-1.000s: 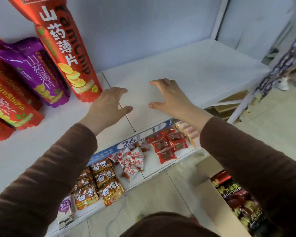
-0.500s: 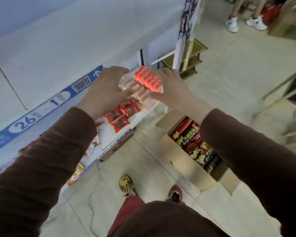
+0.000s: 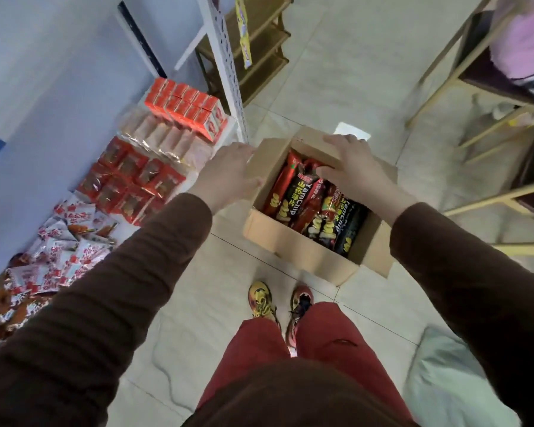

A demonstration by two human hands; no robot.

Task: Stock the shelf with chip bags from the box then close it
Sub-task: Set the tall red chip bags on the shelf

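An open cardboard box (image 3: 296,251) stands on the tiled floor in front of my feet. Inside lie several chip bags (image 3: 318,208), red and black, printed "YamChip". My left hand (image 3: 225,174) hovers at the box's left flap with fingers spread, holding nothing. My right hand (image 3: 352,164) is over the far end of the box, fingers apart, its thumb touching the top of a black chip bag. Neither hand grips a bag. The upper shelf with the stocked bags is out of view.
To the left, a low white shelf (image 3: 228,127) carries red cartons (image 3: 185,106), wrapped red snack packs (image 3: 130,177) and loose white-red sachets (image 3: 71,241). A brown rack (image 3: 259,50) stands behind it. Wooden-framed furniture (image 3: 481,84) is at the right. My shoes (image 3: 278,303) are near the box.
My view has swung down from the upper shelf to the floor. Both hands have dropped from the shelf to the open box, still holding nothing.
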